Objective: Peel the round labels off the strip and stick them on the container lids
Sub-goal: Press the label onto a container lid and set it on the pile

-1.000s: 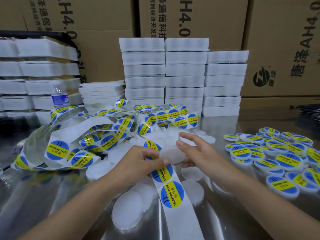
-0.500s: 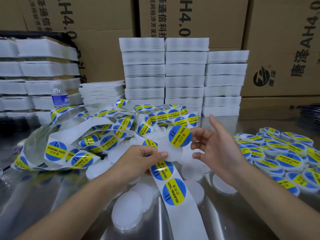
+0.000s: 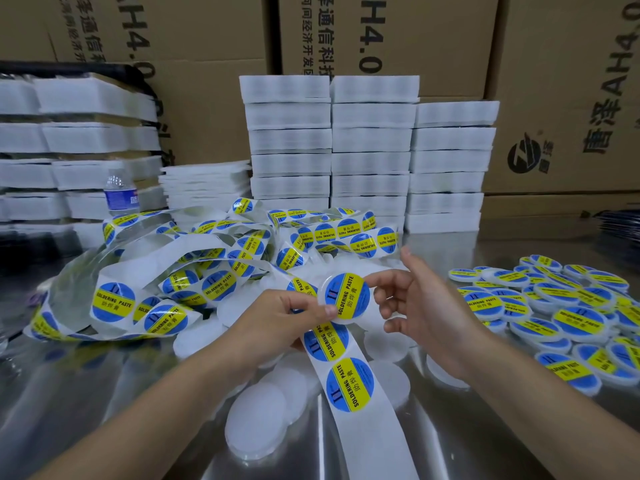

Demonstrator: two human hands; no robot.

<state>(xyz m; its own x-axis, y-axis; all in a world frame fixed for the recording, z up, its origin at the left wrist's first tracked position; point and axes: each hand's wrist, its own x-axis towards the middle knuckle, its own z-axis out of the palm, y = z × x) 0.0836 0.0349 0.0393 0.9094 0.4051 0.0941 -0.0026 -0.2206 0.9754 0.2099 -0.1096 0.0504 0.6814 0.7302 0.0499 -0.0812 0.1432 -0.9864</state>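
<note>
Just above the label strip (image 3: 367, 420), the left hand (image 3: 273, 320) pinches a white lid (image 3: 347, 320) at its lower-left rim, thumb on top. A round blue-and-yellow label (image 3: 348, 294) sits on the lid face. Right of the lid, the right hand (image 3: 426, 306) holds nothing, fingers loosely spread, forefinger tip at the rim. Labelled lids (image 3: 571, 320) lie heaped further right; bare lids (image 3: 256, 420) lie left of the strip.

Strip tangle (image 3: 180, 271) left, labelled lids (image 3: 571, 323) right, white stacks (image 3: 370, 150) behind; bare tabletop (image 3: 86, 410) nearest.
</note>
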